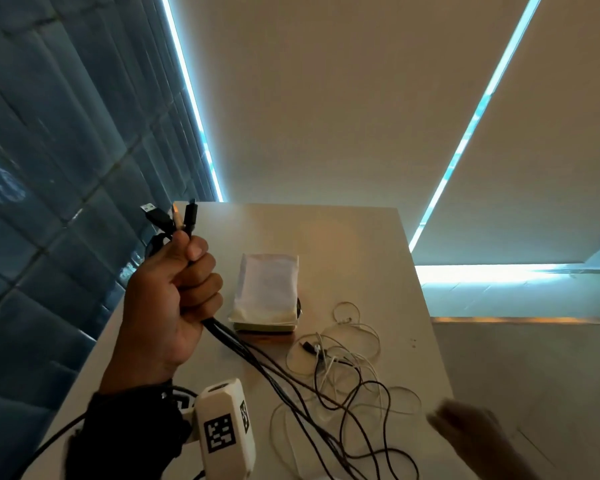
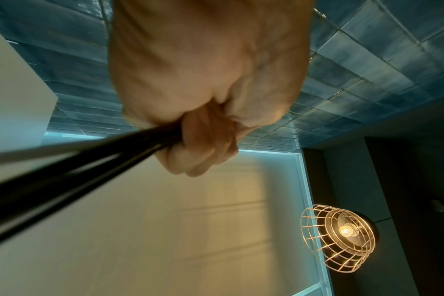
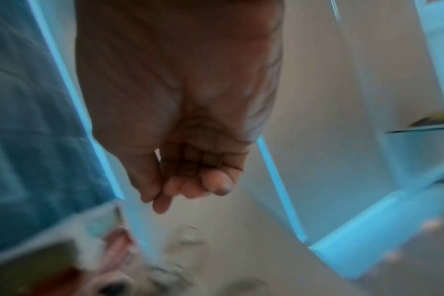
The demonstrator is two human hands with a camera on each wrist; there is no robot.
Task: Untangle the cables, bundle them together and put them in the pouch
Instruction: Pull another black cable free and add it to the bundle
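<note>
My left hand (image 1: 184, 289) is raised above the table's left side and grips a bunch of black cables (image 1: 253, 355). Their plug ends (image 1: 184, 216) stick up out of my fist. In the left wrist view the same black cables (image 2: 76, 166) run out from my curled fingers (image 2: 203, 152). The rest of the cables, black and white (image 1: 347, 372), lie tangled on the white table (image 1: 354, 237). A white pouch (image 1: 267, 292) lies flat beyond the tangle. My right hand (image 1: 465, 424) is blurred at the lower right; in the right wrist view my right hand (image 3: 190, 180) holds nothing, fingers loosely bent.
The pouch rests on a flat dark-edged object (image 1: 267, 330). The table's right edge (image 1: 426, 313) drops to a pale floor. A blue tiled wall (image 1: 49, 168) runs along the left. A wire-cage lamp (image 2: 342, 236) glows in the left wrist view.
</note>
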